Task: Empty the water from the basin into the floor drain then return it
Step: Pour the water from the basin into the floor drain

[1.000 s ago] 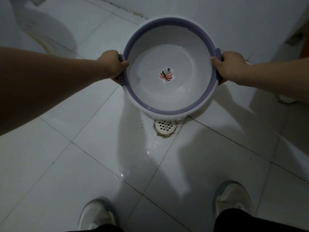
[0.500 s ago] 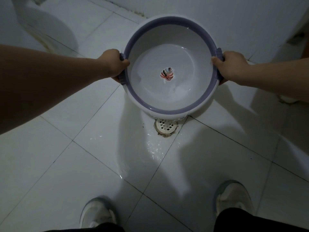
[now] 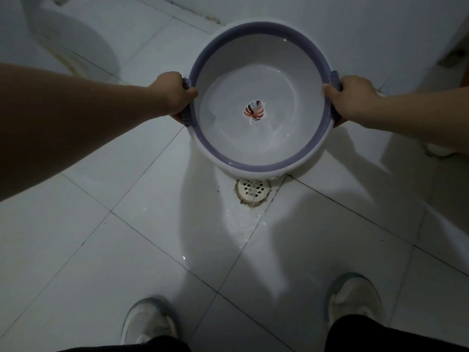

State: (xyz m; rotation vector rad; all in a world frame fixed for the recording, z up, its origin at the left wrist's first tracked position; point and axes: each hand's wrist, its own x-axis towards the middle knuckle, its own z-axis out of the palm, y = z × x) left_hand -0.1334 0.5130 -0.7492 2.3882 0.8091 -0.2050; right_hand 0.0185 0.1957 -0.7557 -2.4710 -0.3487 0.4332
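Note:
I hold a round white basin point(image 3: 261, 158) with a purple rim and a red leaf picture in its bottom, tilted toward me above the tiled floor. My left hand point(image 3: 172, 94) grips its left handle and my right hand point(image 3: 351, 97) grips its right handle. A shallow layer of water lies pooled at the basin's near side. The round white floor drain point(image 3: 253, 190) sits just below the basin's near edge, partly hidden by it. The tiles around the drain are wet.
A white toilet base point(image 3: 73, 49) stands at the upper left. A white wall point(image 3: 355, 26) runs behind the basin. My two white shoes point(image 3: 149, 323) point(image 3: 355, 301) stand on the tiles at the bottom. A dark object sits at the far right edge.
The basin has stayed over the drain, shifting only slightly. Both hands keep the same hold on the handles, and the water inside has moved a little.

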